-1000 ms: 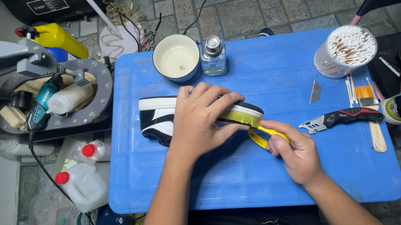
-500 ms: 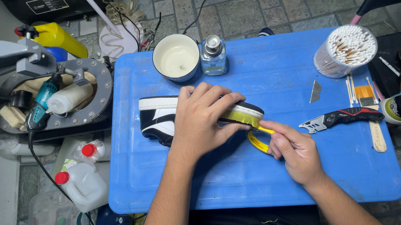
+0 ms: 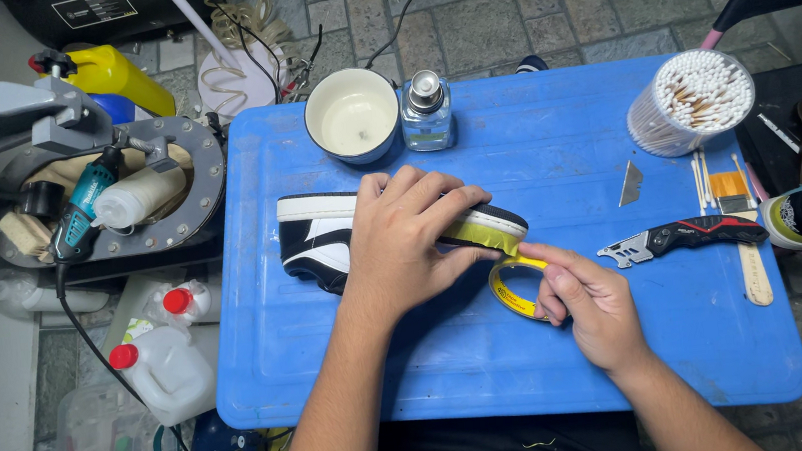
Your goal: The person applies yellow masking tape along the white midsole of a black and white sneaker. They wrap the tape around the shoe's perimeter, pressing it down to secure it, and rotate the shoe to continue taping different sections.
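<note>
Both forearms bare, no sleeves; left hand, right hand ungloved, no rings/watch; dark trousers.
</note>
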